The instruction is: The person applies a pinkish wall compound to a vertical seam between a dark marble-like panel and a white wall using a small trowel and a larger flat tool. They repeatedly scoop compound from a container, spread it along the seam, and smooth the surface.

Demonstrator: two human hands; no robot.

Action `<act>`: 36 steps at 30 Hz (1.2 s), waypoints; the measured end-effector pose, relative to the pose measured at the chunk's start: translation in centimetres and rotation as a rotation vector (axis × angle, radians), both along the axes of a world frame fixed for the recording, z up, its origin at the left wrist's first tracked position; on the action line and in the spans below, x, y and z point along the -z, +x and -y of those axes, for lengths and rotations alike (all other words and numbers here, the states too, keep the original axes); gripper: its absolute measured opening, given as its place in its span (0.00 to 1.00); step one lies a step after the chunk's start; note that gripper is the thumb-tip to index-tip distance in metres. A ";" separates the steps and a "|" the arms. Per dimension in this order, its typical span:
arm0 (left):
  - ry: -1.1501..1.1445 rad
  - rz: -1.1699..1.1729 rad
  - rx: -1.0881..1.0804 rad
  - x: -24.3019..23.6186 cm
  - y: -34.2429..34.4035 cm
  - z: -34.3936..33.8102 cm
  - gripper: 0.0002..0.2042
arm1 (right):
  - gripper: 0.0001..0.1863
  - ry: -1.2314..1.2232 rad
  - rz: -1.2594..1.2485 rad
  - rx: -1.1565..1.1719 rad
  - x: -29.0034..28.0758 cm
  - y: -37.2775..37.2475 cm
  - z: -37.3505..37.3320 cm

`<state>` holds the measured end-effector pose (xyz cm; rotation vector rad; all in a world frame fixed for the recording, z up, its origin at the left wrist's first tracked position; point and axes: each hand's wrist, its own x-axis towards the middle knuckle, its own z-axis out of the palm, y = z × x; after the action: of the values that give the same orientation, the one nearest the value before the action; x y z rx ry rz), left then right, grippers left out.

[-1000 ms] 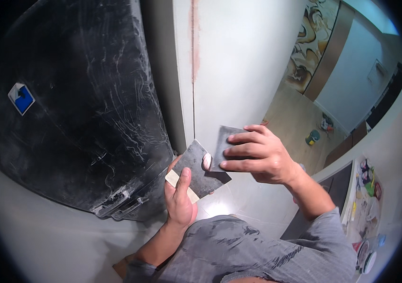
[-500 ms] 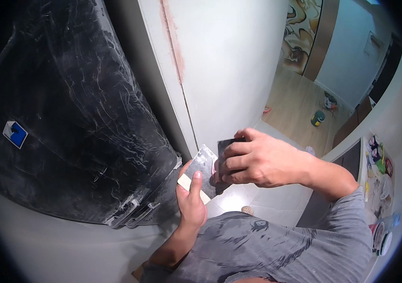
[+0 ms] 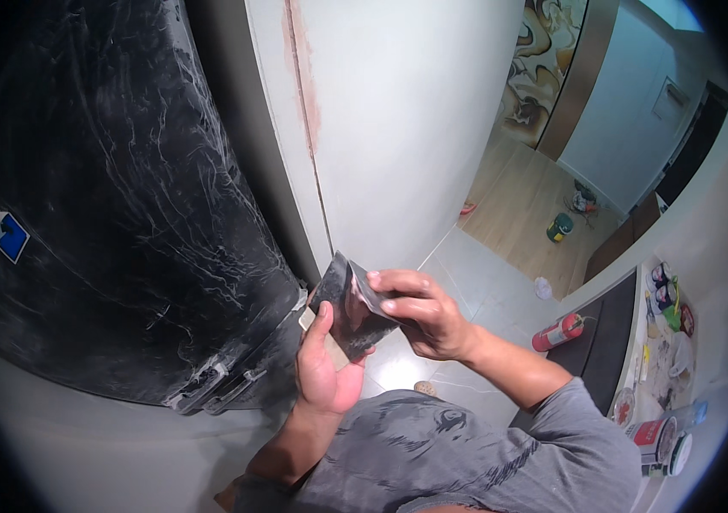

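My left hand (image 3: 325, 368) is closed round a small dark, smudged board (image 3: 330, 282) with a pale strip along its lower left side, held low in front of the white panel (image 3: 381, 128). My right hand (image 3: 428, 316) grips a dark flat scraper (image 3: 368, 291), tilted almost edge-on against the board. Pink paste (image 3: 353, 303) lies between board and scraper. Above my hands, a narrow vertical seam (image 3: 312, 145) in the panel carries smears of pink.
A dark, white-streaked large panel (image 3: 107, 171) with handles stands left. At right are a red extinguisher (image 3: 556, 332) and a ledge crowded with several tools, jars and bottles (image 3: 659, 436). A green bucket (image 3: 560, 227) stands on the wooden floor beyond.
My right hand has moved down and turned the scraper from flat-facing to tilted edge-on over the board. The pink paste's shape has changed. The view has shifted, revealing the extinguisher.
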<state>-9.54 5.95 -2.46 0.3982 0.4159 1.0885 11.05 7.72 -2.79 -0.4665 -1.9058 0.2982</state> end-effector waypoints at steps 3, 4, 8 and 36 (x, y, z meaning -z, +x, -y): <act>0.123 -0.112 -0.096 -0.6 -0.2 0.2 0.19 | 0.33 -0.141 0.160 0.140 1.5 1.7 -0.7; 0.166 -0.151 -0.143 -0.7 -0.3 0.2 0.20 | 0.31 -0.203 0.223 0.197 1.2 2.8 -0.7; 0.418 -0.316 -0.510 -0.1 -0.9 -0.4 0.20 | 0.29 -0.710 -0.616 -0.053 -0.4 3.6 1.7; 0.322 -0.012 -0.068 -0.7 -3.0 1.6 0.20 | 0.35 -0.131 0.550 0.241 -1.8 1.6 -0.1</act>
<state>-12.50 4.30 -1.73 0.6791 0.2650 1.2236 12.65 7.77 -1.03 -0.9323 -2.3367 0.1421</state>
